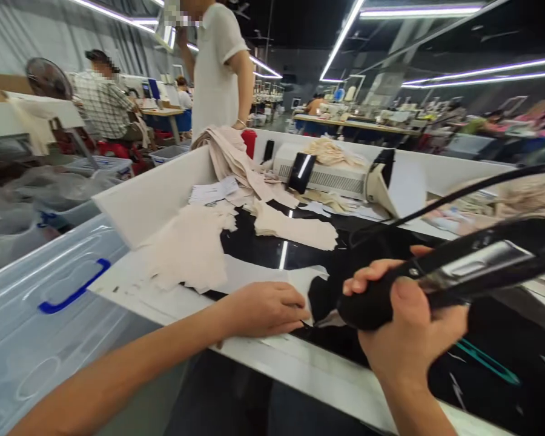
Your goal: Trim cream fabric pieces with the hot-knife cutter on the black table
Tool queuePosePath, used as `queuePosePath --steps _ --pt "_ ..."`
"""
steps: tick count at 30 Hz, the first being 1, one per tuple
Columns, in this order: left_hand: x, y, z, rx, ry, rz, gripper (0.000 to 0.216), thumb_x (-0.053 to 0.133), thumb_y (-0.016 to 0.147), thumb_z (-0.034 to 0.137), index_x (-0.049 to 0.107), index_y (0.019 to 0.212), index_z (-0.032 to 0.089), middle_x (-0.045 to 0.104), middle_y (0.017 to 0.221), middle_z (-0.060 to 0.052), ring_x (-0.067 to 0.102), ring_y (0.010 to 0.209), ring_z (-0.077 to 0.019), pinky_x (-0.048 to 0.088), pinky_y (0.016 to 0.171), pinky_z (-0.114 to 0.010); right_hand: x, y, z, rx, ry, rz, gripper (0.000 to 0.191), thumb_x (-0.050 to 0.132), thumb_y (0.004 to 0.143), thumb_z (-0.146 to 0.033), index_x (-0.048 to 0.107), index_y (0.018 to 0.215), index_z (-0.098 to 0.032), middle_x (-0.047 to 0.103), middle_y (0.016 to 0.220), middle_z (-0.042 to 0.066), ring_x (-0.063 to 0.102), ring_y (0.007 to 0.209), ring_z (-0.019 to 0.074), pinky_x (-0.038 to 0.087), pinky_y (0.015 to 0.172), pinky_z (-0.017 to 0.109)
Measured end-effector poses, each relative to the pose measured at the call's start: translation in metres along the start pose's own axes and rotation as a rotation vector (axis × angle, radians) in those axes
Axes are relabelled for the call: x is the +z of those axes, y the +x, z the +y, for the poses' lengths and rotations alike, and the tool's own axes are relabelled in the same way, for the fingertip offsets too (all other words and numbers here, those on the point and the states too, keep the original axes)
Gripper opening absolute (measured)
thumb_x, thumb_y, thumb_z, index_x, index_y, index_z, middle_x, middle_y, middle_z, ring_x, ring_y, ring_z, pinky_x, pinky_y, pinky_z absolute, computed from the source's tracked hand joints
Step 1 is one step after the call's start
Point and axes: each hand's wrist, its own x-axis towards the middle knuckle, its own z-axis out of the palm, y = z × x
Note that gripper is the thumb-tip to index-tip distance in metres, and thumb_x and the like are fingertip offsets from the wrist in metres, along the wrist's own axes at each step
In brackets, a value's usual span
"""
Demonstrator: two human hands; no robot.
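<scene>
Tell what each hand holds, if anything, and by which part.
Right hand: a black tool, gripped near its rounded end. Left hand: at a pale sheet; whether it grips anything cannot be told.

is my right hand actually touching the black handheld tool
Touching: the head view shows the right hand wrapped around the black handheld tool, with the thumb pressed along its near side and fingers curling over the far side.

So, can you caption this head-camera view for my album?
Right grip around a black handheld tool, left grip near pale cloth pieces.
</scene>
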Motion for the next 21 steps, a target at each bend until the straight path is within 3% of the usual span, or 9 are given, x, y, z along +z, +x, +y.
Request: queuePosePath --steps 6,21 --pt "-0.003 -0.006 0.005 0.000 -0.035 0.038 0.023 0.061 0.120 0.026 0.080 0.127 0.016 0.082 0.120 -0.011 0.079 0.114 -0.0226 0.063 0.111 -0.034 0.017 0.006 -0.003 -0.029 0.042 0.014 0.055 0.100 0.081 -0.043 0.065 0.120 -0.026 0.073 0.075 -0.007 0.064 0.052 0.0158 0.060 0.050 0.029" --pt "-0.005 -0.006 0.005 0.000 -0.063 0.045 0.023 0.059 0.120 0.024 0.079 0.126 0.016 0.082 0.119 -0.011 0.079 0.115 -0.0237 0.063 0.109 -0.034 0.018 -0.004 0.005 -0.043 0.060 -0.057 0.052 0.098 0.090 -0.044 0.066 0.126 -0.026 0.073 0.081 -0.006 0.067 0.054 0.0150 0.062 0.052 0.030"
